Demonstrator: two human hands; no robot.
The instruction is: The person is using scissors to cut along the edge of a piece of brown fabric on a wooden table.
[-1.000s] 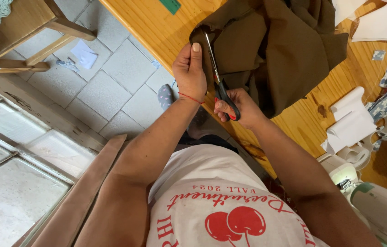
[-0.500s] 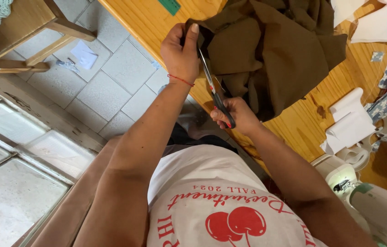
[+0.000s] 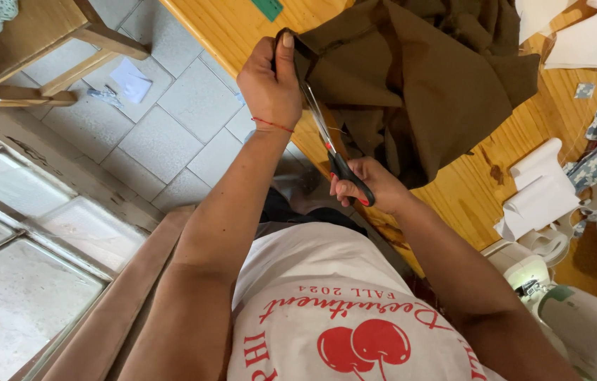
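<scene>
**Scissors working up the brown cloth as the left hand lifts its edge**

The left hand (image 3: 270,85) is pinching the edge of the brown cloth (image 3: 418,92) between thumb and fingers, and it is now sitting higher and farther from the body than it was a second ago, so the edge is being drawn out taut over the rim of the wooden tabletop (image 3: 482,183). The right hand (image 3: 369,187) is clenching around the black handles of the scissors (image 3: 326,144), and it too is moving up along with the cloth. The blades are pointing up toward the left hand, lying along the held edge; whether they are parted or closed at this instant cannot be told. Judging from how both hands are travelling together, the cutting along the edge is advancing rather than beginning, with the cloth being kept under tension ahead of the blades.

The rest of the brown cloth is lying bunched on the tabletop, well apart from the white folded pieces (image 3: 538,197) on the right. A white sewing machine (image 3: 581,317) is standing at the lower right, and scraps of paper (image 3: 129,77) are lying on the tiled floor (image 3: 171,141).
</scene>
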